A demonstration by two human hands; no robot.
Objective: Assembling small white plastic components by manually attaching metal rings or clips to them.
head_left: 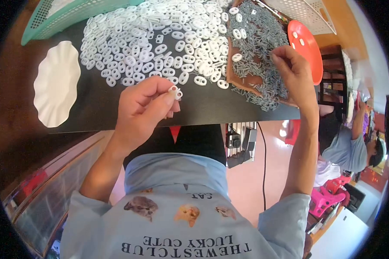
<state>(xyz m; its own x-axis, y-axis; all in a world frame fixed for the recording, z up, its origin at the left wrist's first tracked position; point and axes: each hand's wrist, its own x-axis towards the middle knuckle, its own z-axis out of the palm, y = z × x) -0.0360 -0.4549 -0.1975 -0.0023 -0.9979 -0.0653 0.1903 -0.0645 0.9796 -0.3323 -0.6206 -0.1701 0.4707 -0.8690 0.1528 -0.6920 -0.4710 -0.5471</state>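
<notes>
Pinched between the thumb and fingers of my left hand (pixel 140 110) is a small white oval two-hole piece (pixel 177 93), held just above the table's near edge. My right hand (pixel 294 71) is over the right side of a heap of small grey rod-like pieces (pixel 261 41), which may be screws or pins. Its thumb and forefinger are closed together, and whatever sits between them is too small to make out. Many more white two-hole ovals (pixel 125 47) spread loose across the middle of the dark table.
A scalloped white dish (pixel 57 86) lies at the left. Behind it stands a green basket (pixel 39 30). On the right, a red plate (pixel 313 60) carries a few white ovals, near a pale perforated basket (pixel 317 17). Brown sheeting (pixel 242 80) underlies the grey heap. Another person (pixel 350 146) is far right.
</notes>
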